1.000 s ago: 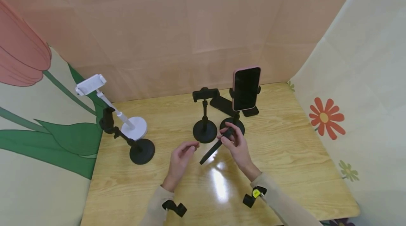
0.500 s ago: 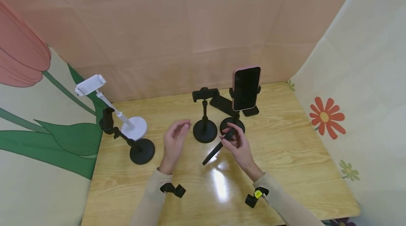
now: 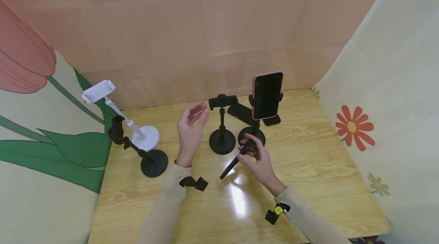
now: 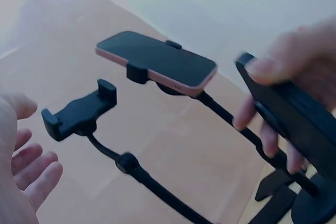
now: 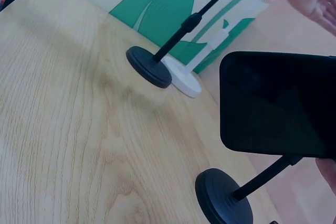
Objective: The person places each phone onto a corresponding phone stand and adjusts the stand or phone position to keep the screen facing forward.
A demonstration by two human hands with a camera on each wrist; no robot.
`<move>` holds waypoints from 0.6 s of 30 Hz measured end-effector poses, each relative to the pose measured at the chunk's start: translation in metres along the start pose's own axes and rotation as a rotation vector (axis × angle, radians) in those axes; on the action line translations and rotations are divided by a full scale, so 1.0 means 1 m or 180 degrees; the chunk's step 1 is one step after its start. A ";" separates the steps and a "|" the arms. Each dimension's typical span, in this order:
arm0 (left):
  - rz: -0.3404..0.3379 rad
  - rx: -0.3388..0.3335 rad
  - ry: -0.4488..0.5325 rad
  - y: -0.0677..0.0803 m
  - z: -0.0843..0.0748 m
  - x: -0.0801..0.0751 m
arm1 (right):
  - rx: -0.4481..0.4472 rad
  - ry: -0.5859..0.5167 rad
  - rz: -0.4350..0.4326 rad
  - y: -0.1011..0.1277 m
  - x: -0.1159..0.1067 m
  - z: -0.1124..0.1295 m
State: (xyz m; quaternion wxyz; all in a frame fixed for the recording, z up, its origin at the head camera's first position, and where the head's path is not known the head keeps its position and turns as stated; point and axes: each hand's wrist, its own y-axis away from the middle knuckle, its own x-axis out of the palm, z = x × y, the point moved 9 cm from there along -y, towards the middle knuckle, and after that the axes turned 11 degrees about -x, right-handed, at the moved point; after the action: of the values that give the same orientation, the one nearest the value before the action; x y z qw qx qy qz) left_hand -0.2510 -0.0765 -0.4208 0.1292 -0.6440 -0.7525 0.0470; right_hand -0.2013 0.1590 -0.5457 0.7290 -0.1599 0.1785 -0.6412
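While a wooden table [image 3: 308, 168] carries four phone stands, one black stand [image 3: 253, 131] holding a pink phone [image 3: 266, 94], a right hand [image 3: 258, 156] grips a black phone [image 3: 236, 158] tilted above the tabletop. Fingers loosely spread, the left hand [image 3: 190, 129] hovers beside an empty stand [image 3: 222, 122], apparently touching nothing.

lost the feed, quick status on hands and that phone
Left hand open, raised by empty stand. Right hand holds black phone. Nothing between.
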 end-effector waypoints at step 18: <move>0.0180 0.0163 -0.0032 -0.015 -0.009 0.020 | -0.0022 0.0107 0.0052 0.002 -0.002 -0.001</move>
State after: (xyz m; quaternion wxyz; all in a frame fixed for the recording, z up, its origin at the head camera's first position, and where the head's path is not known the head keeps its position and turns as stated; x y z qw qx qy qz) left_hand -0.2653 -0.0603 -0.4056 0.1405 -0.6613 -0.7332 0.0731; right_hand -0.2002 0.1616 -0.5472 0.7305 -0.1501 0.1942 -0.6372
